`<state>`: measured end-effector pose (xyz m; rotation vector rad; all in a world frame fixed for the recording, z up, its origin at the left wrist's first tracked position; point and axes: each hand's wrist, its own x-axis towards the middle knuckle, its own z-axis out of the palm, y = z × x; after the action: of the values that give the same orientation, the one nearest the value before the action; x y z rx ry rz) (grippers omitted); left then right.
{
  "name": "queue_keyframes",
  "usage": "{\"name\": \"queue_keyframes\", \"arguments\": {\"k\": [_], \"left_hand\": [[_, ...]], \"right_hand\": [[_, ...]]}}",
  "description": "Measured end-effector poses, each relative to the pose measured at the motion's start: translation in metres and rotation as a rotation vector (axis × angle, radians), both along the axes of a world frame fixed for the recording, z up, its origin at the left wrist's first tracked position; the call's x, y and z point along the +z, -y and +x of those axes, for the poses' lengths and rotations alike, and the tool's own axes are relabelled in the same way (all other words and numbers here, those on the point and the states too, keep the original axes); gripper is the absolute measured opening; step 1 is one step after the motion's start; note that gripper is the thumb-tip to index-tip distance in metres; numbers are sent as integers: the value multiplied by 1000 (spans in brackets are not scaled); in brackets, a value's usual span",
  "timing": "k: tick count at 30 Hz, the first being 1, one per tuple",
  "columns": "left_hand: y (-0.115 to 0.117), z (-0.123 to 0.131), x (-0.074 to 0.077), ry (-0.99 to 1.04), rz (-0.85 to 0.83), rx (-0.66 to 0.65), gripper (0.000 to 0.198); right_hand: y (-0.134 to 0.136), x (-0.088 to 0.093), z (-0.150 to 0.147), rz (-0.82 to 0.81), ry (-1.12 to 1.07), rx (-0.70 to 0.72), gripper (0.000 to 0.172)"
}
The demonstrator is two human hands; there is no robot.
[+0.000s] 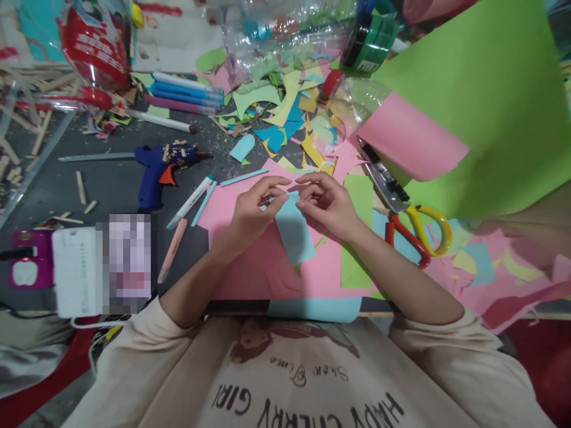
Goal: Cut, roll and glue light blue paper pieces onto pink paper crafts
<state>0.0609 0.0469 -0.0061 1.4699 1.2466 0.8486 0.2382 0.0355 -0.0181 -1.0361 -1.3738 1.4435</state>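
Observation:
A light blue paper strip [295,232] lies over a large pink sheet [250,273], its top end between my two hands. My left hand [259,205] pinches the strip's upper left corner between thumb and fingers. On the other side, my right hand [328,202] has its thumb and curled fingers at the strip's upper right edge. Both index fingers point toward each other above the strip. Thin blue rolled sticks [244,177] rest just left of my hands. Beside my right hand is a green paper strip [357,255].
Scissors [417,235] with red and yellow handles lie at the right. A blue glue gun [154,169], markers [190,202] and a white power strip [75,270] are at the left. Plastic bottles [289,35] and paper scraps fill the back. Someone's arm [526,220] reaches in at right.

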Motion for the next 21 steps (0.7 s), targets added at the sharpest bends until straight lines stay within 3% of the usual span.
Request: {"name": "queue_keyframes", "arguments": {"k": [8,13,21], "left_hand": [[3,0,1,40,31,-84,23],[0,0,7,-5,17,-34,16],[-3,-1,2,7,59,-9,25]], "right_hand": [[0,4,-2,-32,108,-25,38],[-1,5,-3,-28,13,-61,40],[-1,3,-3,-40,17,-62,37]]}}
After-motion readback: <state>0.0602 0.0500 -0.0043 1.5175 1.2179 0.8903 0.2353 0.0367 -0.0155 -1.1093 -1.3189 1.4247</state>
